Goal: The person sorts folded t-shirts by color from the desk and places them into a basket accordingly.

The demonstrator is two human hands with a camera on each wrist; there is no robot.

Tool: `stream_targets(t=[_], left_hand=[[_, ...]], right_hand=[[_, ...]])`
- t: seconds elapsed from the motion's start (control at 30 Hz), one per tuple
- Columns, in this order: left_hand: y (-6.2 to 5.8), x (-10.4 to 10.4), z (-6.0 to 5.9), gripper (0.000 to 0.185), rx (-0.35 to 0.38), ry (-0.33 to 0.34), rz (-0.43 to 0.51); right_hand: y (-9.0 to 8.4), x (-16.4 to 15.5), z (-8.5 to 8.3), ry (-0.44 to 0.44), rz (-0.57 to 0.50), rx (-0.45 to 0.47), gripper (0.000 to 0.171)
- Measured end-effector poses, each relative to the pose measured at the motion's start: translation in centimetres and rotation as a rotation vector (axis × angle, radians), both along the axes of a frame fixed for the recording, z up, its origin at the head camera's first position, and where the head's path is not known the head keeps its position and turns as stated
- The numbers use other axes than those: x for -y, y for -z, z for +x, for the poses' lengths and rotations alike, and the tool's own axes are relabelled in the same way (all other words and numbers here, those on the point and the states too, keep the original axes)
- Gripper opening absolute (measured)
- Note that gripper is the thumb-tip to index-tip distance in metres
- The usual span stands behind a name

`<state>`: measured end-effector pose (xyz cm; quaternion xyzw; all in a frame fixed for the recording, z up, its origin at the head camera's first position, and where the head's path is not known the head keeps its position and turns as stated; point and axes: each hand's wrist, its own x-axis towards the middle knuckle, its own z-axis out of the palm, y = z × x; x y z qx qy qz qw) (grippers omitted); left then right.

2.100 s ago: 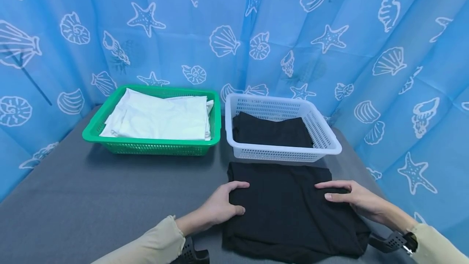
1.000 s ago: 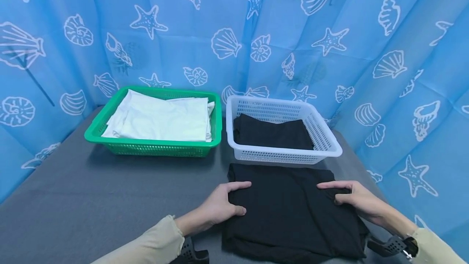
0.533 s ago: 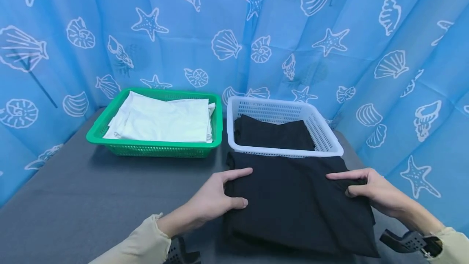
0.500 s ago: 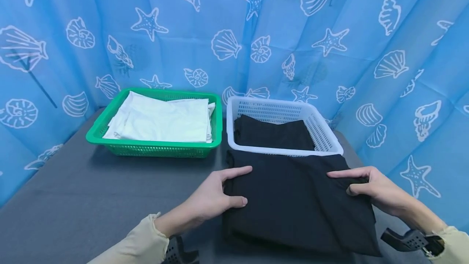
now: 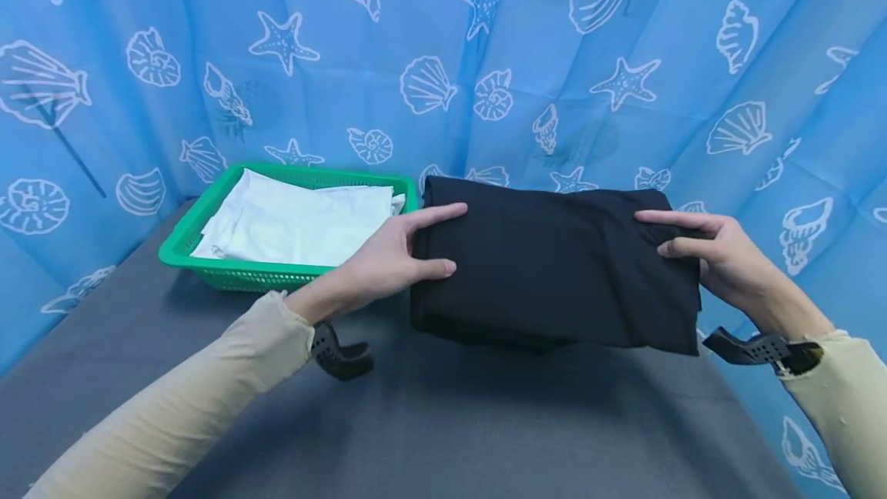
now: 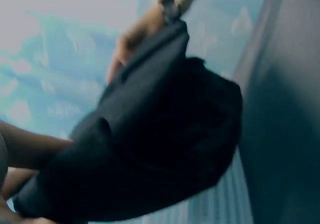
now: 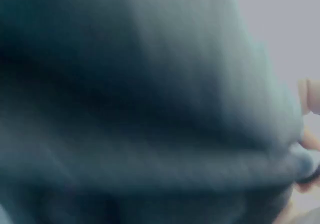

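Observation:
A folded black garment (image 5: 547,268) hangs raised above the table, held between both hands. My left hand (image 5: 388,256) grips its left edge, thumb and index finger on top and the other fingers hidden beneath. On the opposite edge my right hand (image 5: 728,256) holds the cloth in the same way. The white basket seen earlier is hidden behind the garment in the head view; part of its slatted side (image 6: 217,199) shows below the cloth in the left wrist view. The right wrist view is blurred and mostly filled by the dark fabric (image 7: 150,109).
A green basket (image 5: 242,277) with folded white cloth (image 5: 305,218) stands at the back left, close to my left wrist. The grey table (image 5: 430,422) carries the garment's shadow. A blue curtain (image 5: 346,60) with shell prints hangs behind.
Both hands have lifted the black garment off the table and moved it away from me, up over the white basket, which it now covers from view.

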<state>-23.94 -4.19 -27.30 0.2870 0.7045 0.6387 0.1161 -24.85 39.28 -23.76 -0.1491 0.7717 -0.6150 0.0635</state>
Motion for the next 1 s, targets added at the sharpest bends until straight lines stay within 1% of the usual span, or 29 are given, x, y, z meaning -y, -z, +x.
stream_targets(t=[0.1, 0.17, 0.23, 0.33, 0.43, 0.53, 0.6, 0.67, 0.7, 0.8, 0.87, 0.9, 0.93, 1.0], left_hand=[[-0.2, -0.5, -3.4, 0.070, 0.006, -0.052, -0.034], [-0.1, -0.9, -5.6, 0.071, 0.018, -0.092, -0.069], [0.2, -1.3, -7.4, 0.071, 0.038, -0.126, -0.098], [0.9, -1.8, -9.4, 0.071, 0.058, -0.160, -0.136], [1.7, -2.1, -10.8, 0.071, 0.073, -0.177, -0.156], [2.2, -2.5, -11.7, 0.073, 0.050, -0.194, -0.217], [2.4, -2.9, -12.1, 0.073, 0.020, -0.203, -0.286], [2.4, -3.3, -12.2, 0.073, -0.010, -0.207, -0.371], [2.4, -3.5, -12.3, 0.072, -0.028, -0.206, -0.414], [2.2, -3.8, -12.1, 0.068, -0.078, -0.192, -0.536], [2.0, -3.7, -11.7, 0.063, -0.116, -0.186, -0.591], [1.9, -3.5, -11.4, 0.061, -0.135, -0.182, -0.602], [1.9, -3.3, -11.2, 0.058, -0.149, -0.177, -0.607], [1.9, -2.7, -10.7, 0.053, -0.189, -0.176, -0.622]], right_hand=[[-0.3, 0.7, -2.4, 0.128, 0.009, 0.028, 0.043], [-0.1, 1.0, -4.0, 0.160, 0.012, 0.054, 0.043], [0.2, 1.1, -5.3, 0.176, 0.029, 0.076, 0.042], [0.8, 1.2, -7.1, 0.203, 0.062, 0.088, 0.041], [1.3, 1.3, -8.8, 0.226, 0.123, 0.077, 0.041], [2.0, 1.6, -10.0, 0.233, 0.202, 0.066, 0.043], [2.4, 1.9, -10.5, 0.235, 0.264, 0.056, 0.045], [2.9, 2.3, -10.9, 0.234, 0.330, 0.042, 0.046], [3.1, 2.5, -11.0, 0.238, 0.380, 0.029, 0.046], [3.7, 2.9, -11.1, 0.243, 0.588, -0.025, 0.045], [4.0, 3.2, -10.9, 0.254, 0.728, -0.065, 0.042], [4.0, 3.3, -10.8, 0.258, 0.790, -0.086, 0.041], [3.9, 3.4, -10.5, 0.262, 0.833, -0.103, 0.040], [3.9, 3.6, -9.9, 0.280, 0.871, -0.130, 0.038]])
